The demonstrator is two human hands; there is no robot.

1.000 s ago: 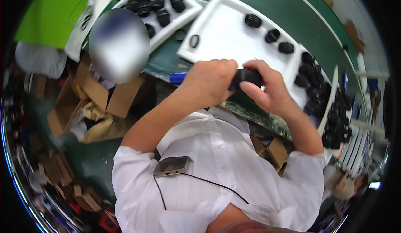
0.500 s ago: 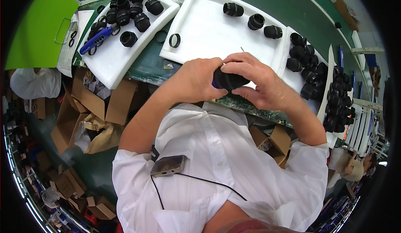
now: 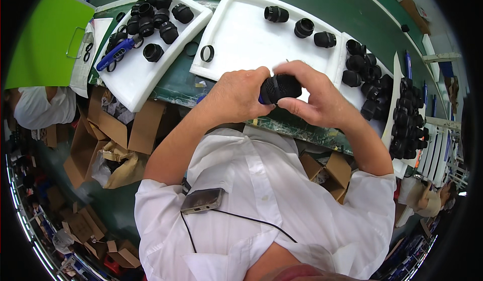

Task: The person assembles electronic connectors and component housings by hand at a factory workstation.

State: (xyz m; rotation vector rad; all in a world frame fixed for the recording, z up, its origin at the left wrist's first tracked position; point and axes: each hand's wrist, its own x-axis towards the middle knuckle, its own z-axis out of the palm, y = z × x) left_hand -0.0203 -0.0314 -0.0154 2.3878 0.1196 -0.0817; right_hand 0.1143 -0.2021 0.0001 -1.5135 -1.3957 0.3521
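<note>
Low over the near edge of the bench, a microphone with a black mesh head (image 3: 280,88) and a blue body lies sideways between my hands. My left hand (image 3: 239,96) is closed around the blue body and hides most of it. Curved about the mesh head, my right hand (image 3: 318,96) has its thumb along the near side and its fingers at the far side. Just beyond my hands is a white foam tray (image 3: 241,54). It holds several black microphone heads (image 3: 304,28) and one black ring (image 3: 207,53).
At the left, another foam tray (image 3: 132,91) carries microphone heads, rings and a blue microphone body (image 3: 117,53). More black heads (image 3: 371,73) crowd a tray at the right. A green board (image 3: 45,39) stands far left; open cardboard boxes (image 3: 83,147) sit below the bench.
My right hand's fingers have loosened and spread around the mesh head, baring more of it. My left hand keeps its hold on the body.
</note>
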